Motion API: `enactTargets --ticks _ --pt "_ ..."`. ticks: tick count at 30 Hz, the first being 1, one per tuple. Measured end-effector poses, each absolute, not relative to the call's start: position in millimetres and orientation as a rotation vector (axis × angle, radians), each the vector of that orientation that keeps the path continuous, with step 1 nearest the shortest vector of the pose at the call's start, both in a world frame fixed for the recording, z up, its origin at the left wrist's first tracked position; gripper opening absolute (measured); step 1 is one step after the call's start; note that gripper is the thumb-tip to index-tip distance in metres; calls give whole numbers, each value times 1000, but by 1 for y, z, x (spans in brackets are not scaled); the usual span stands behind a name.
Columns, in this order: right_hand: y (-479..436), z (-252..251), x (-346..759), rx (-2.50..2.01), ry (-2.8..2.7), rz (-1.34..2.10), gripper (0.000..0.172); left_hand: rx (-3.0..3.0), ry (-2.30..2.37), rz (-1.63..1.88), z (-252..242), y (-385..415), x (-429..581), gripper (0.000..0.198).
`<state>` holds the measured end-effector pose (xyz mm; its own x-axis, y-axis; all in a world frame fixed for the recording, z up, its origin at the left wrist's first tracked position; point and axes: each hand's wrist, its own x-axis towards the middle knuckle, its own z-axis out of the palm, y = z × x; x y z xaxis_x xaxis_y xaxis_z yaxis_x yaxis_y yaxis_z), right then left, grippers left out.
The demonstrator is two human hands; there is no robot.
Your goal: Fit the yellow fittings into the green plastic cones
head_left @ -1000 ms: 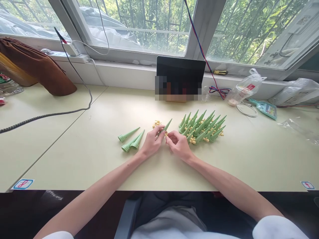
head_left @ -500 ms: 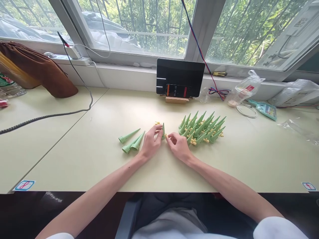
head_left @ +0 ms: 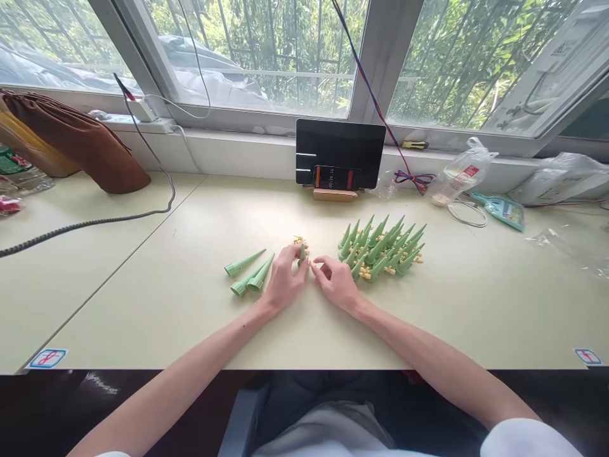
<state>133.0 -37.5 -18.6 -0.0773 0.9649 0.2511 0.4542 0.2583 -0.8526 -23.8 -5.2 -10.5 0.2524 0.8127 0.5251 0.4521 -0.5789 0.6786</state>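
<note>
Closed around a green plastic spike, my left hand is at the middle of the table. My right hand pinches a small yellow valve piece at the spike's side; whether the two parts are joined, I cannot tell. Behind my left fingers lie a few small yellow pieces, partly hidden. Three loose green spikes lie to the left of my left hand. Right of my right hand stands a cluster of several green spikes with yellow valves fitted near their bases.
At the back, a black tablet and a phone lean on a small cardboard stand. A brown drawstring bag and a black cable are at left. Plastic bags and a teal dustpan lie at right.
The spike in my left hand has tilted and sits lower between the fingers. Both hands have shifted slightly left in the picture, as the whole view has moved a little.
</note>
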Motion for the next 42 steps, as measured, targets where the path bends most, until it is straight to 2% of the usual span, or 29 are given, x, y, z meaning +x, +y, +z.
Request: enactTargets --ticks 7,15,19,23,29,34,37,39,42 --pt "-37 -21 131 -1339 -1709 706 23 2135 1315 1363 -10 -7 -25 16" --pt "-36 -23 129 -1337 -1718 690 23 2005 1206 1442 -6 -8 -25 35" --pt "-36 -23 129 -1342 -1721 670 23 1943 1122 1604 -6 -4 -29 27" --pt "-36 -24 130 -1323 -1706 650 12 1890 1035 1737 0 1 -33 19" --pt "-39 -24 130 -1332 -1719 613 25 1846 1093 1814 20 6 -40 18" --pt "-40 -26 128 -1354 -1743 542 42 2033 1356 1591 43 13 -48 36" --pt "-40 -28 128 -1348 -1748 559 46 2028 1439 1506 53 23 -52 45" --pt "-40 -27 128 -1344 -1761 569 45 2065 1494 1362 56 32 -53 39" --pt "-41 -24 128 -1335 -1779 582 43 2169 1471 987 50 47 -52 11"
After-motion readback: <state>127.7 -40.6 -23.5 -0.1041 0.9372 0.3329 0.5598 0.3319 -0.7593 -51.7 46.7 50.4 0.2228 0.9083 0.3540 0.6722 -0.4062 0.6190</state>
